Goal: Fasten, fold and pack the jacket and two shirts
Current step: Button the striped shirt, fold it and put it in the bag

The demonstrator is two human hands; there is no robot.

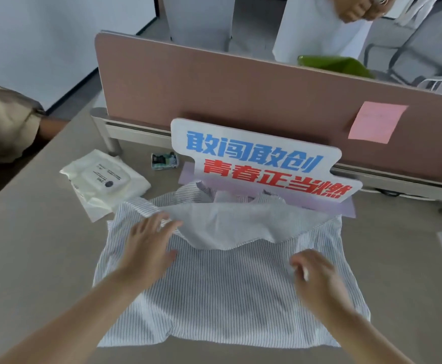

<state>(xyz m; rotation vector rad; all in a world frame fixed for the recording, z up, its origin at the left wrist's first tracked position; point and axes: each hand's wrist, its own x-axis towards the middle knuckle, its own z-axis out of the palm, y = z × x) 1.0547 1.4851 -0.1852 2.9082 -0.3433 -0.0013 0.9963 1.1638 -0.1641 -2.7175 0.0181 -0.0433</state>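
So, your striped shirt [214,298] lies flat on the table [31,258] — thin dark stripes on white, a flap folded across its top, collar pointing away from you toward the sign [256,164]. Your left hand [149,248] presses it, fingers straight; your right hand [317,279] touches it, blurred — grip unclear.

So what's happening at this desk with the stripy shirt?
A person is folding a striped shirt spread on the table. The left hand lies flat on it, beside a flap folded over the shirt's upper part. The right hand is on the cloth further right, fingers curled, too blurred to tell if it pinches.
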